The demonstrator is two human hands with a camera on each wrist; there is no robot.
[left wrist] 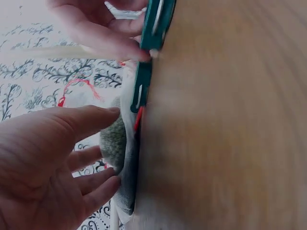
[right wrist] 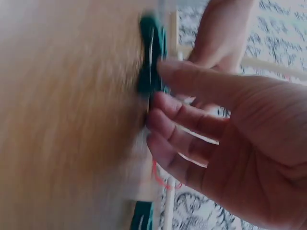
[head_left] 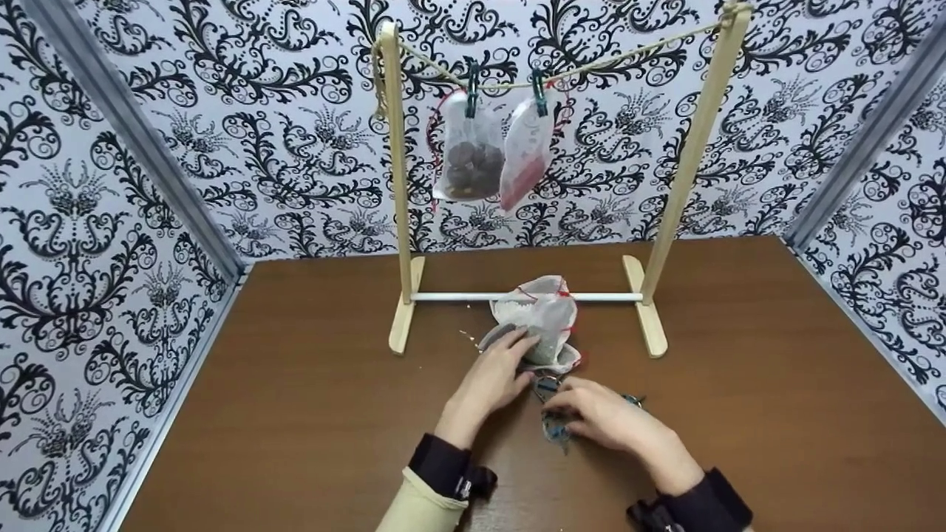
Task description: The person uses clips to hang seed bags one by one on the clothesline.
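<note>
My left hand (head_left: pixel 488 377) rests its fingers against the near side of a small pile of white mesh bags (head_left: pixel 548 319) with red drawstrings. In the left wrist view its thumb and loosely bent fingers touch a bag with dark contents (left wrist: pixel 113 136). To the right, my right hand (head_left: pixel 610 414) hovers low over green clothespins (head_left: pixel 556 430) on the table. Its thumb tip meets one clothespin (right wrist: pixel 152 52) in the right wrist view, with the fingers beside it; the index fingertip is hidden there. Another clothespin (left wrist: pixel 142 86) lies close to the bags.
Behind the pile stands a wooden rack (head_left: pixel 399 162) with a rope (head_left: pixel 635 55) strung across. Two filled mesh bags, one with brown contents (head_left: pixel 473 166) and one with pink (head_left: pixel 526 177), hang from it by green clothespins. A white bar (head_left: pixel 451 297) joins the rack's feet.
</note>
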